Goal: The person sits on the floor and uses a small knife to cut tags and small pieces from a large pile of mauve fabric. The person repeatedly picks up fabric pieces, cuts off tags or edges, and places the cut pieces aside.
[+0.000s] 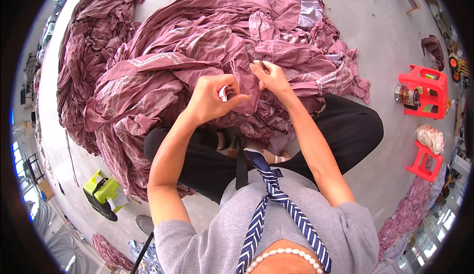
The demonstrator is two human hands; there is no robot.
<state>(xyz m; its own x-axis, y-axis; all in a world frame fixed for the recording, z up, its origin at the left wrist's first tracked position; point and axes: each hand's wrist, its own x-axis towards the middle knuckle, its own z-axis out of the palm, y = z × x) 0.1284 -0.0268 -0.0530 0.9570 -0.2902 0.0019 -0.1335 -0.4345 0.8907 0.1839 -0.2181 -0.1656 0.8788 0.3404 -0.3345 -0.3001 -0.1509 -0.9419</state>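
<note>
A big heap of dusty-pink patterned cloth (197,52) lies on the floor before me and spills over my crossed legs. My left hand (210,98) is curled round a small white rolled piece (223,93) with dark marks, its thumb pointing right. To the right, my right hand (271,80) has its fingers closed around a small dark thing (264,66), too little shown to name. Its fingertips meet the edge of a pink cloth flap (242,71) that hangs between the two hands. Whether the left fingers also grip this flap is hidden.
Two red plastic stools (437,84) (420,163) stand at the right, a glass jar (407,95) by the farther one and a plastic bag (429,138) on the nearer. On the left is a lime-green stool (103,190). More pink cloth (407,210) lies lower right.
</note>
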